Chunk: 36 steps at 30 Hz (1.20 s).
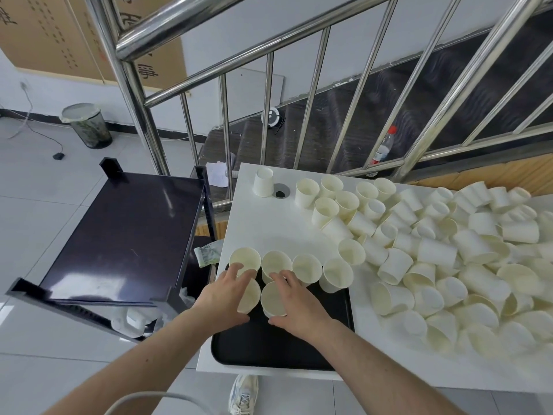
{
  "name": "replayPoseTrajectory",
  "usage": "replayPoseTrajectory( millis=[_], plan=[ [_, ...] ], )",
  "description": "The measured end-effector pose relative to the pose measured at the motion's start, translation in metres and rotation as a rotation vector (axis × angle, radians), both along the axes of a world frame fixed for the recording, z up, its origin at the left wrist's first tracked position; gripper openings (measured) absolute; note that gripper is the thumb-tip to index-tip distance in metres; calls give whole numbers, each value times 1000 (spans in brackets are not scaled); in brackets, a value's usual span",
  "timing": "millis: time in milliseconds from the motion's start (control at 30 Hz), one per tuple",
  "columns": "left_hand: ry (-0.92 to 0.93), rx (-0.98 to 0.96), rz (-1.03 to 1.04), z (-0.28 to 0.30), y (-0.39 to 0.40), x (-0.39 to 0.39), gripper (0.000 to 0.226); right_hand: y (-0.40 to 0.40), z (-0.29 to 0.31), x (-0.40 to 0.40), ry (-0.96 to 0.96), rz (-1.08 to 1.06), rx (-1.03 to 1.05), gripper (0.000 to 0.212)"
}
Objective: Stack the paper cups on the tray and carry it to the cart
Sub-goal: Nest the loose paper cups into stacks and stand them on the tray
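Both hands work over the black tray (278,345) at the table's (257,223) near left corner. The left hand (223,298) grips a tilted paper cup (250,296); the right hand (294,298) curls round an upright cup (272,299) just beside it. Four more cups (306,266) line the tray's far edge at 12 o'clock. A loose heap of cups (443,256) (some tipped over) spreads toward 2 o'clock. The dark cart (125,235) stands at 9 o'clock.

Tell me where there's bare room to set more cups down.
Near half of the black plastic tray, below both hands, is bare. So is the white table between the tray's cup row and the upside-down paper cup. The heap of loose paper cups crowds the right.
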<state>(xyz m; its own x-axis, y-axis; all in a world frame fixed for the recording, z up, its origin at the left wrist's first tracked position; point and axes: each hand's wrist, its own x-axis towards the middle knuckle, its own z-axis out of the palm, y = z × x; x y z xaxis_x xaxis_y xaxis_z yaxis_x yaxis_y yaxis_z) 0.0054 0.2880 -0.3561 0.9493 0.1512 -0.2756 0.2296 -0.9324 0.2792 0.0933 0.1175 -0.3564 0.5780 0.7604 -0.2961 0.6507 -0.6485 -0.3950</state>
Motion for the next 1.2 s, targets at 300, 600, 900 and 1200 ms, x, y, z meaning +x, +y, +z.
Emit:
replayPoseTrajectory(
  millis=[300,600,900,1200],
  plan=[
    [-80,70,44,20,6,6,84,-7,22,11,-85,-26,20,79],
    [-133,95,6,41,19,59,66,-3,50,54,-142,-123,59,78],
    [-109,93,15,37,55,141,65,22,48,104,-93,-128,29,71],
    [-25,97,17,32,100,230,68,53,41,157,-55,-146,5,69]
  ],
)
